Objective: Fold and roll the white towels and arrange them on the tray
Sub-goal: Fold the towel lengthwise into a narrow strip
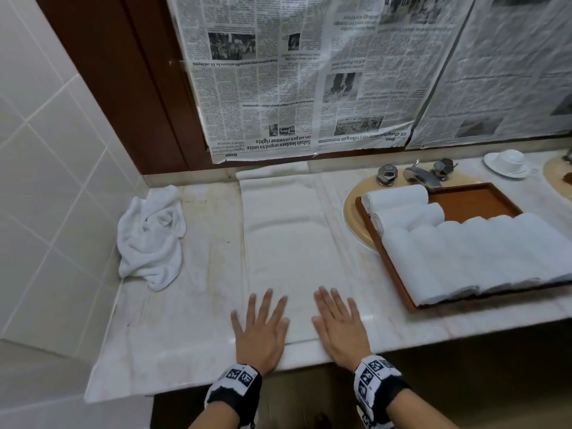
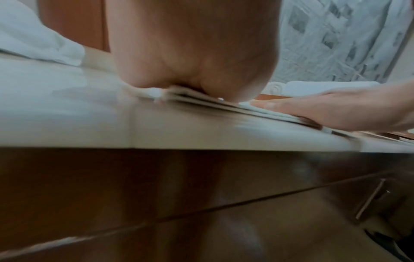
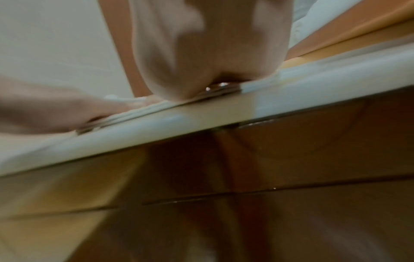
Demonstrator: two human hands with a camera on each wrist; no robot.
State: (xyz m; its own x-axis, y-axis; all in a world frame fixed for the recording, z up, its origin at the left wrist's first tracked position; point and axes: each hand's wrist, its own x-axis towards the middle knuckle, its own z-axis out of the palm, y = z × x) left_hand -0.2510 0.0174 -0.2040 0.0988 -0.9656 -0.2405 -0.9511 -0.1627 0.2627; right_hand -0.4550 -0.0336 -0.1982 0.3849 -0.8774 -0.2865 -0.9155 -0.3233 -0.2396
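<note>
A white towel (image 1: 288, 243) folded into a long strip lies flat on the counter, running from the wall to the front edge. My left hand (image 1: 261, 326) presses flat on its near left corner, and my right hand (image 1: 339, 323) presses flat on its near right corner, fingers straight. A crumpled white towel (image 1: 151, 236) lies at the left by the tiled wall. The brown tray (image 1: 476, 202) at the right holds several rolled white towels (image 1: 470, 255). In the left wrist view the left palm (image 2: 195, 53) rests on the towel edge (image 2: 201, 99), and the right hand (image 2: 336, 108) lies beside it.
The tray sits over a beige sink (image 1: 351, 209) with a chrome tap (image 1: 421, 174). A white cup on a saucer (image 1: 507, 162) stands at the back right. Newspaper (image 1: 294, 72) covers the wall behind. Wooden cabinet fronts (image 2: 201, 203) are below the counter edge.
</note>
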